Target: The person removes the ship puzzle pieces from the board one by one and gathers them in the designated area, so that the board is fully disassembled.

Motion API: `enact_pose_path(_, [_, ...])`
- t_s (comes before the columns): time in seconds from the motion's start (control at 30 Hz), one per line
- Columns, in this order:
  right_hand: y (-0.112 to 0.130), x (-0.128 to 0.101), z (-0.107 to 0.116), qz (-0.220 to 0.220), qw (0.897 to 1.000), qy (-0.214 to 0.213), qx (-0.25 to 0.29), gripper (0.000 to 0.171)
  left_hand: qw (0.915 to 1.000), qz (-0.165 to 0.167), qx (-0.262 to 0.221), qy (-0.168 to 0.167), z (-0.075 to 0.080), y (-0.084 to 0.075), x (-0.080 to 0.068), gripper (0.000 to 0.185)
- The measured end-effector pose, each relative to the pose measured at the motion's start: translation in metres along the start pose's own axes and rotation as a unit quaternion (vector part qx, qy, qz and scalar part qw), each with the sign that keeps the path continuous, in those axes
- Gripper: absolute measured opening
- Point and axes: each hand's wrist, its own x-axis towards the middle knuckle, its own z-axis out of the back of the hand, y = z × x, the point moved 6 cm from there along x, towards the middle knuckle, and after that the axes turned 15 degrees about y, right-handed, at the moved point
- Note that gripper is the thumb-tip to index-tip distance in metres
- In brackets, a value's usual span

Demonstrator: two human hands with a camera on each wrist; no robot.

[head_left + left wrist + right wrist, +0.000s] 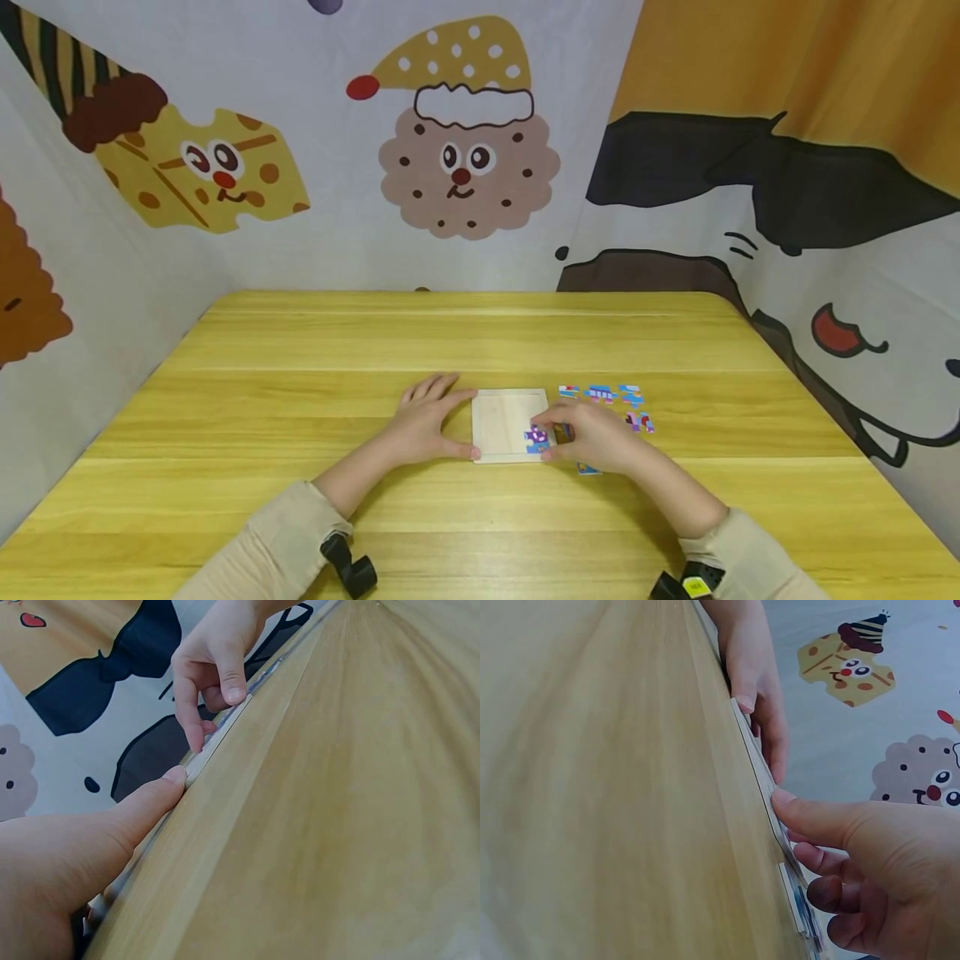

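Note:
A square, shallow wooden puzzle board [498, 417] lies flat on the table. My left hand [427, 425] is spread at its left side, with the index fingertip at the far left corner and the thumb at the near left corner. In the board's near right corner is a purple and blue jigsaw piece [536, 439]. My right hand [600, 435] pinches that piece between thumb and index finger, its other fingers curled. From the left wrist, the board [217, 742] appears nearly edge-on. In the right wrist view, the right thumb [810, 814] is at the board's edge.
Several loose jigsaw pieces [600, 393] lie to the right of the board. One more piece [588, 469] is partly hidden beneath the right hand. The wooden table [337, 342] extends to a patterned cloth backdrop [322, 258].

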Motion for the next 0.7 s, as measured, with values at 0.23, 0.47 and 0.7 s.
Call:
enact_pose_path(0.23, [-0.0007,0.0000,-0.0010,-0.001,1.000,-0.007,-0.012,0.040,1.0000,-0.003,0.000,-0.002,-0.0003,0.0007,0.0002,0.095])
enact_pose_path(0.47, [-0.0008,0.0003,-0.0019,-0.010,1.000,-0.017,-0.007,0.035,1.0000,-0.004,0.004,-0.002,-0.0007,0.0017,0.0010,0.096])
enact_pose_path(0.7, [0.0015,-0.0016,-0.0019,-0.015,0.999,-0.036,-0.001,0.034,1.0000,-0.003,0.004,-0.002,-0.0007,0.0019,0.0007,0.096])
